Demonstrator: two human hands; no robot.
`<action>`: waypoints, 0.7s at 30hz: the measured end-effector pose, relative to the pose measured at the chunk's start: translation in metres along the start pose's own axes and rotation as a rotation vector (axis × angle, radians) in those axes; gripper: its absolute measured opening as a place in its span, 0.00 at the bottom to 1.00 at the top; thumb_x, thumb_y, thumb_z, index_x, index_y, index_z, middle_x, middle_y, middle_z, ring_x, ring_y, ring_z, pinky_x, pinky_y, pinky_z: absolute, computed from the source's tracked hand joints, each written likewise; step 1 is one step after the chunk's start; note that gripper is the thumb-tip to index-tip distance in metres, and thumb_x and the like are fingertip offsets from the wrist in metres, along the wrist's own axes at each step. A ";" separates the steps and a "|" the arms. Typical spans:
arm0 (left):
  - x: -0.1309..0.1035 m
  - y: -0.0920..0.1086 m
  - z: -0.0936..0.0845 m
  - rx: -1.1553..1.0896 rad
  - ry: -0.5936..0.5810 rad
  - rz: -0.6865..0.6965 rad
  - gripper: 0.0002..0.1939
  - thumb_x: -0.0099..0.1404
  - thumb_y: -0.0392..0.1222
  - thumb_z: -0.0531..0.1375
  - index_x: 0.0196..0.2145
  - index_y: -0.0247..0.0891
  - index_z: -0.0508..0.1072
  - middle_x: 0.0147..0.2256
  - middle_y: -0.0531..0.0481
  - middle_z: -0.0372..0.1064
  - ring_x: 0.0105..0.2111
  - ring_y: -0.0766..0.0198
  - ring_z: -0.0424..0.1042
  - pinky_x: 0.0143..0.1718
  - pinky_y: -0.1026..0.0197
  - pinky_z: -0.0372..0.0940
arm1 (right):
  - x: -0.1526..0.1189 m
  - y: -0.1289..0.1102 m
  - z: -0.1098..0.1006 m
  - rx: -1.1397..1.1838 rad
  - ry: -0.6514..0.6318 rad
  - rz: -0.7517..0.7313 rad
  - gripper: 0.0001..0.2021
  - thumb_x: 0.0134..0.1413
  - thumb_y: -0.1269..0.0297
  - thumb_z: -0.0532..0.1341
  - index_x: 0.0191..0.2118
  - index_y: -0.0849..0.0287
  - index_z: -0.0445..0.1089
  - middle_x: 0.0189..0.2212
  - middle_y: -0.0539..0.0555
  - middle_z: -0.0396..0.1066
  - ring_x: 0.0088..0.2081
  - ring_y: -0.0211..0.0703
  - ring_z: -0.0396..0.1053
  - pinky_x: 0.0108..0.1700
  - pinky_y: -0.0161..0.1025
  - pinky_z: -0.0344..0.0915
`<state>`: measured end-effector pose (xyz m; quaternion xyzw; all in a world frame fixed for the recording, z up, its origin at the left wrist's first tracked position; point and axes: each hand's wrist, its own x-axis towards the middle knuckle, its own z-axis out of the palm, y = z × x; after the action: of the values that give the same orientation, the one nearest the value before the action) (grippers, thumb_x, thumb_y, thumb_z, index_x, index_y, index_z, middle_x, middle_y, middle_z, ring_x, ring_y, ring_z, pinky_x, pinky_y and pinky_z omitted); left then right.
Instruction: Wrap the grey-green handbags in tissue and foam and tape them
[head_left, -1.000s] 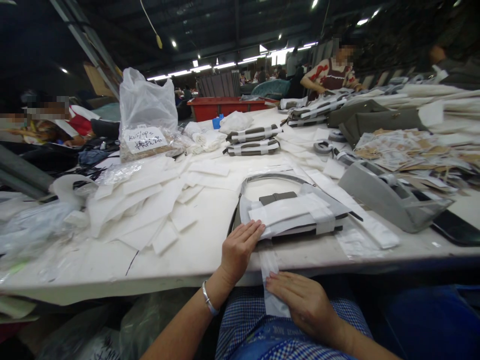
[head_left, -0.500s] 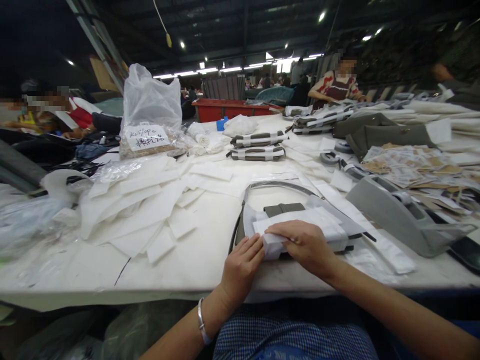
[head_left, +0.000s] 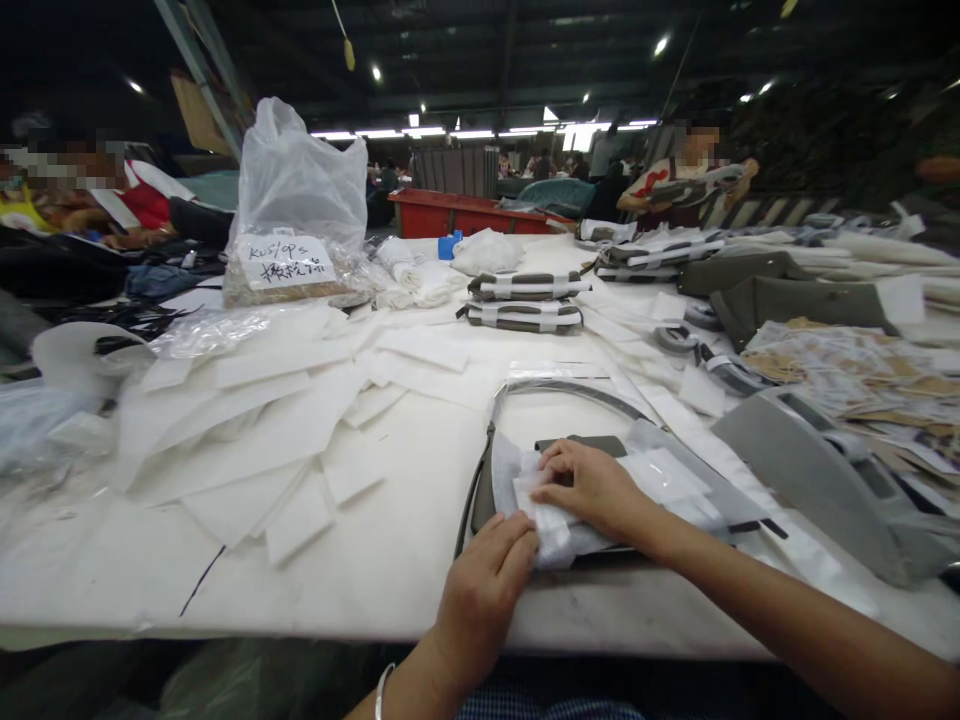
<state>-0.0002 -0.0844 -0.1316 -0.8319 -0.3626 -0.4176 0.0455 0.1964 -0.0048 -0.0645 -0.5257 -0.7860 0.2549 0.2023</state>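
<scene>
A dark grey-green handbag (head_left: 484, 492) lies flat near the table's front edge, its strap (head_left: 577, 390) looped out behind it. White wrapping paper (head_left: 551, 535) covers most of its front. My left hand (head_left: 484, 580) is at the paper's lower left corner, fingers pressed together on its edge. Above and right of it, my right hand (head_left: 592, 488) pinches the paper with thumb and fingers. Part of the bag's flap shows just behind my right hand.
White sheets (head_left: 247, 430) are spread on the left. A plastic bag with a handwritten label (head_left: 289, 262) stands behind them. Two wrapped straps (head_left: 521, 317) lie mid-table. At right are a grey bag (head_left: 817, 480) and tags (head_left: 847, 365). A person (head_left: 660, 185) stands at the back right.
The view has shifted, with the table's contents lower in the picture. My right hand has moved up the paper's left part, fingers more bent. The person at the back now holds up a grey item.
</scene>
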 end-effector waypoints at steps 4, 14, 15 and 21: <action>0.005 0.003 -0.002 0.096 0.010 -0.010 0.17 0.72 0.30 0.50 0.53 0.37 0.73 0.51 0.42 0.74 0.50 0.61 0.74 0.52 0.58 0.71 | 0.001 -0.001 0.002 -0.091 0.008 0.032 0.08 0.54 0.62 0.67 0.28 0.56 0.72 0.32 0.49 0.71 0.33 0.40 0.68 0.36 0.37 0.61; 0.015 0.016 -0.009 0.344 -0.236 0.023 0.23 0.67 0.27 0.55 0.59 0.36 0.69 0.56 0.45 0.70 0.48 0.57 0.75 0.49 0.57 0.73 | 0.017 0.006 0.006 -0.141 0.145 0.026 0.09 0.53 0.69 0.67 0.36 0.57 0.66 0.34 0.49 0.70 0.28 0.38 0.66 0.31 0.36 0.57; 0.015 0.016 -0.009 0.355 -0.250 0.024 0.25 0.66 0.26 0.55 0.59 0.36 0.69 0.56 0.45 0.70 0.48 0.57 0.75 0.49 0.57 0.73 | 0.015 0.004 0.003 -0.133 0.150 0.016 0.09 0.53 0.70 0.67 0.37 0.57 0.66 0.35 0.49 0.70 0.29 0.37 0.66 0.32 0.36 0.59; 0.007 0.010 -0.009 0.364 -0.309 0.058 0.34 0.61 0.21 0.53 0.64 0.36 0.62 0.62 0.49 0.63 0.54 0.57 0.70 0.51 0.58 0.72 | -0.036 0.030 -0.064 -0.080 0.332 0.003 0.08 0.60 0.64 0.62 0.46 0.54 0.70 0.41 0.51 0.75 0.35 0.39 0.73 0.41 0.36 0.68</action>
<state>0.0030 -0.0911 -0.1187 -0.8741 -0.4104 -0.2116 0.1509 0.2687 -0.0166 -0.0345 -0.5694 -0.7504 0.1336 0.3080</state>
